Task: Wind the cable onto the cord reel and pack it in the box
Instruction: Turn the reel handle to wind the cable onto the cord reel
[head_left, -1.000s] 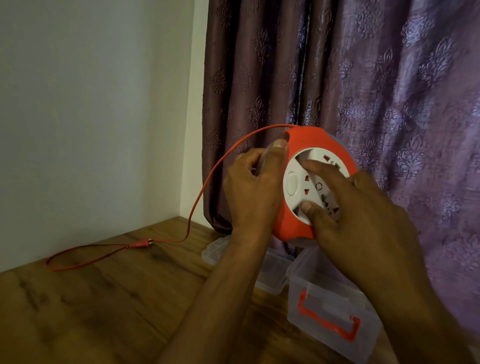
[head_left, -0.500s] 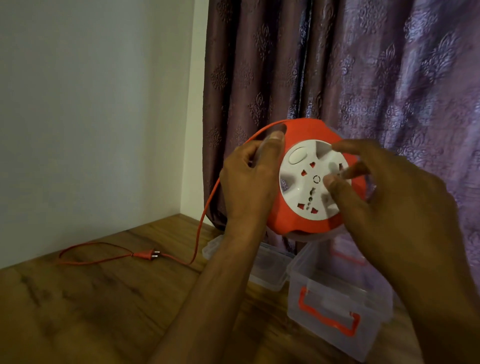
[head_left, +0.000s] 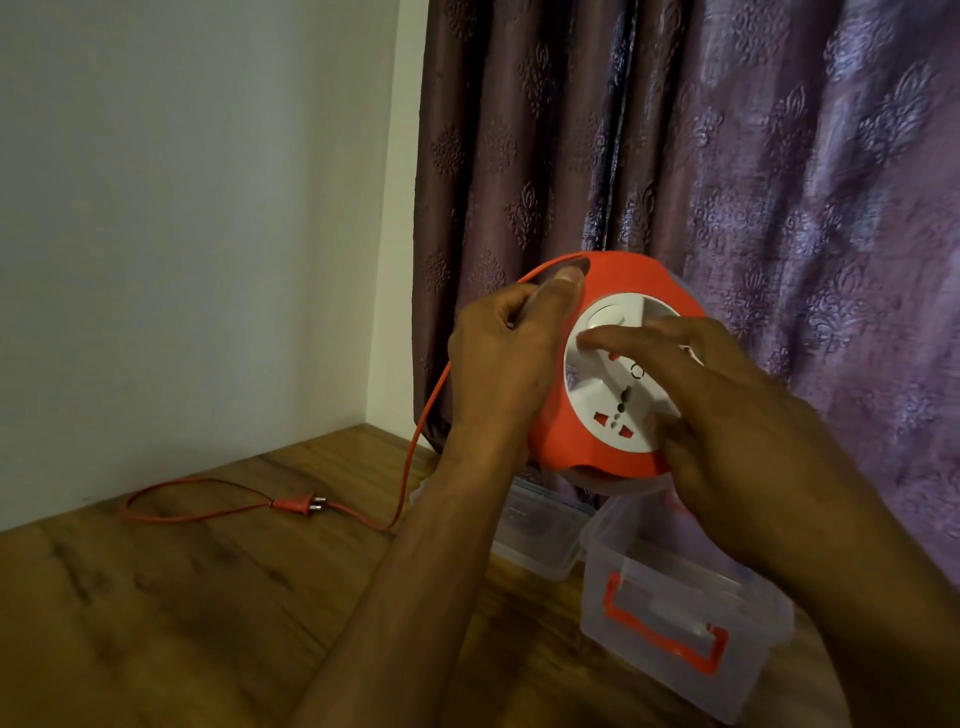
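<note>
I hold an orange cord reel (head_left: 571, 431) with a white socket face (head_left: 605, 400) up in front of the curtain. My left hand (head_left: 506, 358) grips its left rim, thumb at the top where the orange cable (head_left: 415, 447) enters. My right hand (head_left: 727, 415) lies over the white face, fingers spread across it and thumb at its lower edge. The cable hangs down to the wooden table (head_left: 182, 613) and loops left, ending in an orange two-pin plug (head_left: 301, 505). A clear plastic box (head_left: 675, 608) with an orange handle stands below the reel.
A clear lid (head_left: 535, 530) lies on the table just left of the box, partly behind my left forearm. A purple patterned curtain (head_left: 727, 156) hangs close behind the reel. A white wall (head_left: 182, 208) bounds the table at the back left.
The white face has turned under my right hand, which shifted from its right side to across its top. The plug has slid right along the table and the loose cable loop is shorter.
</note>
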